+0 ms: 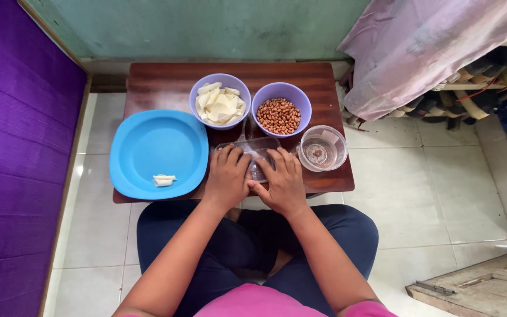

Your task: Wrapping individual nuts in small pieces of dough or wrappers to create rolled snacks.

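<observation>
Both my hands rest on a clear plastic container (253, 145) at the front middle of a small dark wooden table (165, 82). My left hand (227, 176) covers its left side and my right hand (281, 181) its right side, thumbs almost meeting. A big blue plate (148, 147) lies to the left with a few pale slices (164, 179) near its front edge. Behind stand two lilac bowls: one (220, 100) with pale cut pieces, one (281, 109) with brown peanuts. A clear round cup (323, 148) sits to the right.
A purple panel (19, 164) runs along the left. A draped pinkish cloth (429, 47) hangs over clutter at the back right. White floor tiles (429, 188) surround the table, and a wooden board (482, 287) lies at the bottom right.
</observation>
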